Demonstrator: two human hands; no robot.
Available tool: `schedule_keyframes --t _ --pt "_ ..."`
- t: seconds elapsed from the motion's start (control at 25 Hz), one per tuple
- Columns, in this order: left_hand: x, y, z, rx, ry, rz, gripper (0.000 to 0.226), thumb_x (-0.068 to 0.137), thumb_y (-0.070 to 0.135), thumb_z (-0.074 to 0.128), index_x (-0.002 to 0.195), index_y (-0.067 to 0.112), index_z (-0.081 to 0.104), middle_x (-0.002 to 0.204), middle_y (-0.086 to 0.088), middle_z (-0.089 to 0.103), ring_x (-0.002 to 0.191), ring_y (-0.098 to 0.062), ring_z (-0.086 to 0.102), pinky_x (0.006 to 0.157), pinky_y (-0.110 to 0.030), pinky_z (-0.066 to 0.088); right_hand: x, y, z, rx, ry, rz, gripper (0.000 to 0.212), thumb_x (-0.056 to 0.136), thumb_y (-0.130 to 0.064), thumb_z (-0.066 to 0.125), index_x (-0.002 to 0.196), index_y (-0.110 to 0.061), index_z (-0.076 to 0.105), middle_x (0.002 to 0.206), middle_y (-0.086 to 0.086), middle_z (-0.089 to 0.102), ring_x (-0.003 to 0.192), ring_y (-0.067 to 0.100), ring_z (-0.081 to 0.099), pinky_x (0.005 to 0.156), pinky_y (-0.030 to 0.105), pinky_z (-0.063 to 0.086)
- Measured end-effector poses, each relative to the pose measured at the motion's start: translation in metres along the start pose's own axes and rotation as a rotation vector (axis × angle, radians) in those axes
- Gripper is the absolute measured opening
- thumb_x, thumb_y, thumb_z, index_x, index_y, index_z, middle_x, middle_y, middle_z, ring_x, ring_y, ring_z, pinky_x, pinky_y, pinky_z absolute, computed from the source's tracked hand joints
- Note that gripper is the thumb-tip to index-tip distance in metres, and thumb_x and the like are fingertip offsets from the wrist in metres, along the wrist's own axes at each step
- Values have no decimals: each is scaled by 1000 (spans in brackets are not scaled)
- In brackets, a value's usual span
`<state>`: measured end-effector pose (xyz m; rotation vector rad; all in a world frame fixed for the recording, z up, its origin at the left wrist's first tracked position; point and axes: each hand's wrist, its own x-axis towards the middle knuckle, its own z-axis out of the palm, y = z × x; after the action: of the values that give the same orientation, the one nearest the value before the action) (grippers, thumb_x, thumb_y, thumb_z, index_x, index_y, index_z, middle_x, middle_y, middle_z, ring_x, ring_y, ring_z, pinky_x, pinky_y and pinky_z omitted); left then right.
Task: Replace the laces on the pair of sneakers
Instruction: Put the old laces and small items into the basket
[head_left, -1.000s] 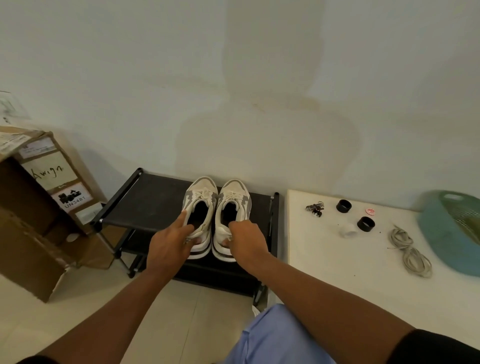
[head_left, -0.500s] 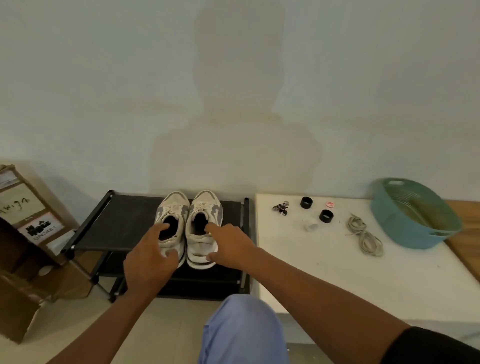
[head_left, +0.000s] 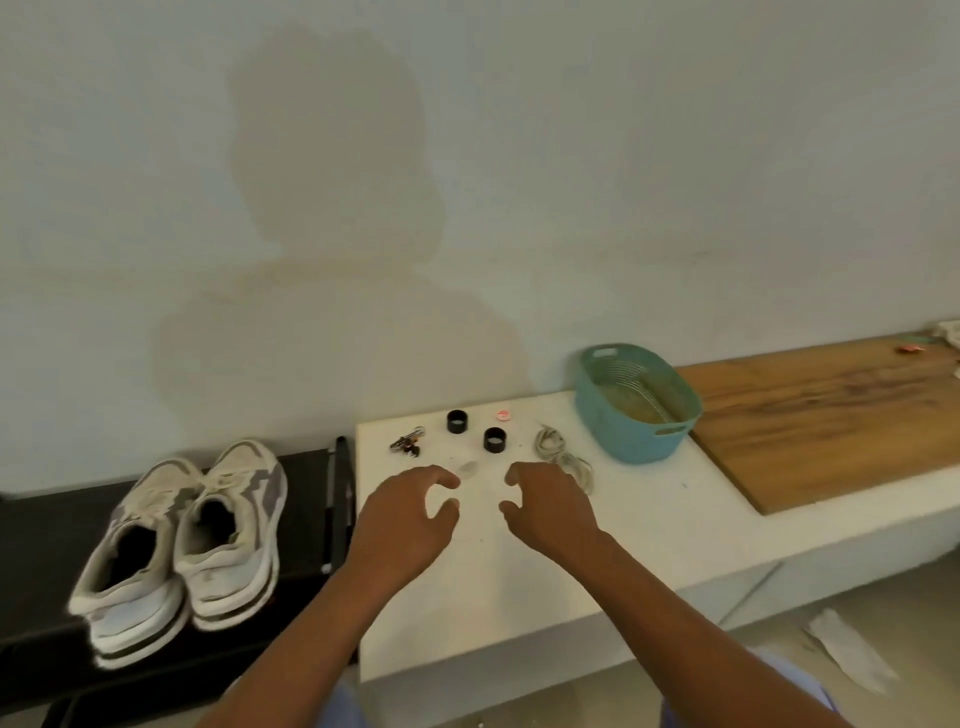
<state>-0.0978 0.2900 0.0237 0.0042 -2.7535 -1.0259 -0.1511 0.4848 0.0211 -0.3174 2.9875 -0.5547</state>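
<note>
A pair of white and grey sneakers, the left one (head_left: 132, 561) and the right one (head_left: 234, 530), stands side by side on a black shoe rack (head_left: 47, 535), heels toward me. A coil of pale laces (head_left: 558, 449) lies on the white ledge (head_left: 649, 525). My left hand (head_left: 402, 519) and my right hand (head_left: 550, 506) hover over the ledge with fingers loosely curled, holding nothing. My right hand is just in front of the laces and hides their near end.
A teal plastic basket (head_left: 636, 402) sits at the back of the ledge, against a wooden board (head_left: 831, 410). Two black rings (head_left: 457, 421) (head_left: 494, 440), a small pink disc (head_left: 502, 414) and a key bunch (head_left: 408, 441) lie near the wall.
Both hands have left the sneakers and moved right, over the white ledge. The view has swung right, so the sneakers now sit at the left.
</note>
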Motion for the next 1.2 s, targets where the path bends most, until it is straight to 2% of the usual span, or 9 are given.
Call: schedule_keyframes --t 0.16,0.24,0.44,0.56,0.8,1.0,1.2 --pt "25 27 63 94 -168 82 35 97 42 61 131 38 60 138 22 59 129 -6 53 104 -22 38 22 79 -12 -4 17 279 37 93 -40 65 122 -18 60 124 4 65 114 25 62 87 31 49" --pt "38 32 90 133 -208 97 42 97 43 60 138 36 56 145 19 54 133 -7 50 107 -24 39 38 100 -10 -7 -12 361 48 90 -49 69 122 -15 57 124 8 61 114 27 61 90 34 51" --pt "58 39 139 290 -294 133 58 98 44 58 152 28 44 159 8 40 145 -17 39 115 -32 37 76 114 4 -5 -31 379 78 82 -68 71 133 -11 52 131 13 49 125 31 52 97 39 49" --pt "68 36 146 287 -271 107 60 99 41 57 154 25 40 160 6 40 146 -17 38 115 -32 36 91 113 15 -61 -44 388 84 79 -71 72 134 -11 51 135 12 45 127 30 47 95 40 50" --pt "73 31 155 253 -222 86 57 98 39 58 150 24 45 152 8 48 141 -16 43 112 -29 37 98 113 24 -96 -6 380 50 91 -47 72 127 -15 58 126 10 52 118 27 55 86 34 50" --pt "72 33 161 247 -202 74 54 97 40 58 148 25 48 150 7 51 140 -15 44 113 -28 35 97 114 22 -94 50 360 15 94 -19 68 108 -14 65 107 7 65 101 26 66 70 29 45" --pt "72 38 164 224 -176 113 51 97 37 59 145 24 52 147 6 55 138 -15 47 113 -29 34 93 113 17 -81 59 349 10 95 -13 67 105 -13 66 102 7 67 96 25 68 68 29 47"
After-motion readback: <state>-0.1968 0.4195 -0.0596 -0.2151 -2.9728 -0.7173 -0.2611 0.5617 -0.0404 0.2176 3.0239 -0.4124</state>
